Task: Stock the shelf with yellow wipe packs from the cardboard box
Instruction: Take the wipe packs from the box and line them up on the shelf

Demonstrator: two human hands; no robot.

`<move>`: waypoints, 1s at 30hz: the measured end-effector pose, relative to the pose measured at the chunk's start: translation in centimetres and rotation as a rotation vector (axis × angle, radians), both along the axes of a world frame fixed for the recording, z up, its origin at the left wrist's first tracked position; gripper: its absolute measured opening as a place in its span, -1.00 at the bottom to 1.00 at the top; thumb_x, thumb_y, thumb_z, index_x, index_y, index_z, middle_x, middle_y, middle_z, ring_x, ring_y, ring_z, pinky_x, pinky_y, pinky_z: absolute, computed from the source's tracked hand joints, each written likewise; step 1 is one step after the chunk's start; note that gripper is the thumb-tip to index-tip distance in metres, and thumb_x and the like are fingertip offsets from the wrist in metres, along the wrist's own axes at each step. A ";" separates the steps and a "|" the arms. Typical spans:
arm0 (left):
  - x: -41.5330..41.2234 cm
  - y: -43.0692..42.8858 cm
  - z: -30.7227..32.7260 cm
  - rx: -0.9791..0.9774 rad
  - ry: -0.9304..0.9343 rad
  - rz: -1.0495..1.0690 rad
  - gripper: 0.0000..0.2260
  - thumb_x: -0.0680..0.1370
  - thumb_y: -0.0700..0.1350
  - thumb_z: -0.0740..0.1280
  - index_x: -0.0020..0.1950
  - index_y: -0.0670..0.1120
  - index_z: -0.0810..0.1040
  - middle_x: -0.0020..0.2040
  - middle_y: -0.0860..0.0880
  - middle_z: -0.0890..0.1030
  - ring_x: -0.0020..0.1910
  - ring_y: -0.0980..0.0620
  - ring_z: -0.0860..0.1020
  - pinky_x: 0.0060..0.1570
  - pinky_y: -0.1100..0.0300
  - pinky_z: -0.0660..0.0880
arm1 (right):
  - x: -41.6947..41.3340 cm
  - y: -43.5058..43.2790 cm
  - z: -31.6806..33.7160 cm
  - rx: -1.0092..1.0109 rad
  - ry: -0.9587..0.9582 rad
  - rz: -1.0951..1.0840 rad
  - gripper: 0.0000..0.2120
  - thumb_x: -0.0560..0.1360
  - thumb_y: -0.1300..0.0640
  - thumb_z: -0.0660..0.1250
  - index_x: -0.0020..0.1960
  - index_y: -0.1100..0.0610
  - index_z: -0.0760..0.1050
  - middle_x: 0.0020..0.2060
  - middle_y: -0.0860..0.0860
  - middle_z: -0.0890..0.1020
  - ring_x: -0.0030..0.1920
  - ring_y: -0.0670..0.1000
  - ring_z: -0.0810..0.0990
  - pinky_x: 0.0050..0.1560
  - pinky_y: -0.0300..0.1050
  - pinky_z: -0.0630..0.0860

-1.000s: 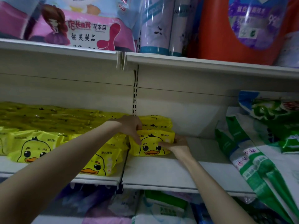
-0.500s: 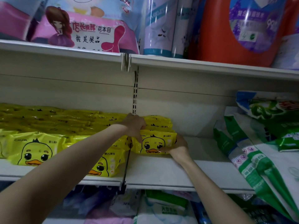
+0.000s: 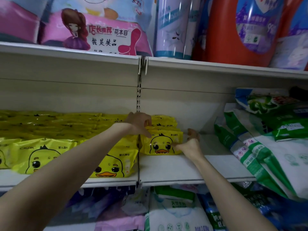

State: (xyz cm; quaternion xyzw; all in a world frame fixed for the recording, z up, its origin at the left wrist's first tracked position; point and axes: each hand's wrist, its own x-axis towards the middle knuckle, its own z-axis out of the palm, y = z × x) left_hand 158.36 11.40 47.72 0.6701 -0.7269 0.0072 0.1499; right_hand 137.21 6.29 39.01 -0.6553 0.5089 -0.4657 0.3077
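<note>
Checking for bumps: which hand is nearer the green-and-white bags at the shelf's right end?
Right. The right hand touches the front duck pack at its right edge, bare shelf between it and the green-and-white bags; the left hand grips the pack's top left, farther off.

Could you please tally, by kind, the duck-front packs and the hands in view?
Duck-front packs: 4, one of them cut off by the left edge
Hands: 2
Total: 6
</note>
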 end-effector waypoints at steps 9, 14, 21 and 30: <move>2.0 6.9 1.9 -0.127 0.344 -0.071 -0.59 0.35 0.10 0.51 0.12 -0.02 0.55 0.03 0.00 0.60 0.04 0.01 0.55 0.04 0.15 0.49 | 0.8 6.2 4.5 -0.089 0.003 0.090 -0.40 0.36 0.07 0.52 0.30 0.18 0.38 0.20 0.03 0.47 0.16 -0.04 0.43 0.08 -0.21 0.35; 3.1 14.7 1.6 -0.229 0.472 -0.073 -0.63 0.39 0.06 0.48 0.12 -0.07 0.58 0.00 -0.04 0.62 -0.03 0.04 0.57 0.00 0.21 0.48 | 2.7 13.1 5.9 -0.160 -0.058 0.171 -0.54 0.43 0.07 0.44 0.27 0.15 0.43 0.17 -0.01 0.51 0.07 -0.04 0.48 -0.16 -0.40 0.43; 6.3 28.3 -1.2 -0.244 0.717 -0.003 -0.70 0.38 0.00 0.51 0.05 -0.04 0.57 -0.12 -0.02 0.62 -0.13 0.09 0.56 -0.19 0.39 0.45 | 7.8 24.2 4.4 -0.126 -0.187 0.295 -0.69 0.43 0.08 0.45 0.14 0.08 0.49 0.00 0.01 0.59 -0.04 -0.01 0.54 -0.06 -0.11 0.52; 13.8 44.6 -4.1 -0.217 0.828 0.205 -0.67 0.41 -0.03 0.48 0.12 -0.09 0.56 -0.05 -0.05 0.66 -0.10 0.11 0.59 0.00 0.26 0.50 | 18.3 36.3 1.5 0.006 -0.205 0.518 -0.74 0.45 0.11 0.43 0.12 0.11 0.52 -0.11 -0.10 0.59 -0.06 -0.06 0.56 -0.02 -0.03 0.52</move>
